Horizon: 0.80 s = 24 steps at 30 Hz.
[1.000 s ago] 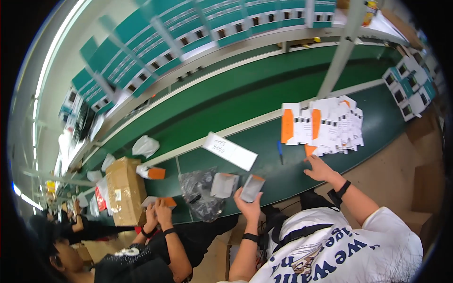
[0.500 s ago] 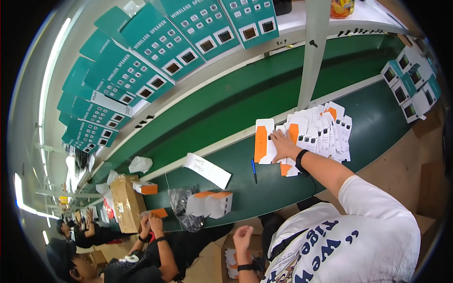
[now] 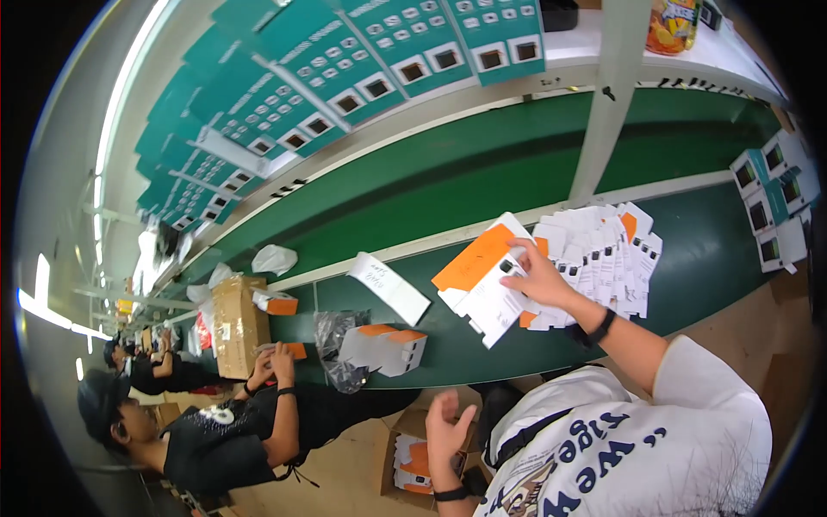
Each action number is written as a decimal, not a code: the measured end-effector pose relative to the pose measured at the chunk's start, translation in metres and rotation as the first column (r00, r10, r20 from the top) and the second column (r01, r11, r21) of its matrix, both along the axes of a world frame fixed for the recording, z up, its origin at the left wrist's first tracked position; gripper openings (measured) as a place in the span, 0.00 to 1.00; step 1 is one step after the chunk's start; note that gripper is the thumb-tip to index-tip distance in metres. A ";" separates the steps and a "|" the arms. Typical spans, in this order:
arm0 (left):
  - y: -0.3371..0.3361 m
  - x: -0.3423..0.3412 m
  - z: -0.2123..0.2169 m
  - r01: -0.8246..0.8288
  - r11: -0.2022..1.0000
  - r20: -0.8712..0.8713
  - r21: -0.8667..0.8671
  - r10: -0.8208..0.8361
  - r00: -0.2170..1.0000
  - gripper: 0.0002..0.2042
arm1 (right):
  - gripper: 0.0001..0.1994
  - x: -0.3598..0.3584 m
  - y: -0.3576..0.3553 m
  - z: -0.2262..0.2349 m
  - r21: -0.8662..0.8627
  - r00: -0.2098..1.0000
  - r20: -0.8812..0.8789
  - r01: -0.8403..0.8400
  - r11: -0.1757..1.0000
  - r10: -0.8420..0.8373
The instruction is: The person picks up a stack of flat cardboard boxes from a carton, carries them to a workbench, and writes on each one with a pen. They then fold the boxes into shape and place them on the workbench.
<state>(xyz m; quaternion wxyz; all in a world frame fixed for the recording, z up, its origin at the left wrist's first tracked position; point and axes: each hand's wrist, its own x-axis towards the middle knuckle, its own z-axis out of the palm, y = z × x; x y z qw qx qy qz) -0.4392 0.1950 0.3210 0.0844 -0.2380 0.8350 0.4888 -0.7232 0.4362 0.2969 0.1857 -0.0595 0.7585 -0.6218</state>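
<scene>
My right hand (image 3: 544, 280) grips the edge of a flat, unfolded orange-and-white carton (image 3: 476, 269), thumb on its face and fingers behind. The carton is tilted and lifted above the dark green bench. Right beside it, a fanned pile of similar flat cartons (image 3: 607, 258) spreads over the bench. My left hand (image 3: 448, 428) is below the bench's near edge, thumb apart from the fingers, with nothing in it. Under that hand stands an open cardboard box (image 3: 388, 470) with orange-and-white cartons inside.
Left of me are folded white-and-orange boxes (image 3: 392, 351), a black plastic bag (image 3: 338, 338) and a white paper strip (image 3: 389, 287). A co-worker (image 3: 228, 435) handles an orange box farther left. Teal boxes (image 3: 388, 47) line the shelf above; a metal post (image 3: 603, 112) rises behind the pile.
My right hand has lifted a carton off the pile's left side and tilted it. My left hand has opened its fingers. The blue pen on the bench is out of sight now.
</scene>
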 end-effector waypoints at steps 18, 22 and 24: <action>-0.044 -0.075 0.096 -0.089 0.902 -0.610 0.422 0.355 0.709 0.11 | 0.23 0.116 0.006 0.096 0.028 0.937 -0.343 0.079 0.996 -0.064; -0.071 -0.065 0.076 -0.140 0.866 -0.486 0.479 0.395 0.780 0.14 | 0.14 0.131 0.022 0.057 -0.067 0.969 -0.024 0.245 0.967 -0.247; -0.071 -0.037 0.079 -0.199 0.822 -0.380 0.534 0.444 0.812 0.14 | 0.13 0.159 0.024 0.062 -0.085 0.941 0.083 0.335 0.938 -0.329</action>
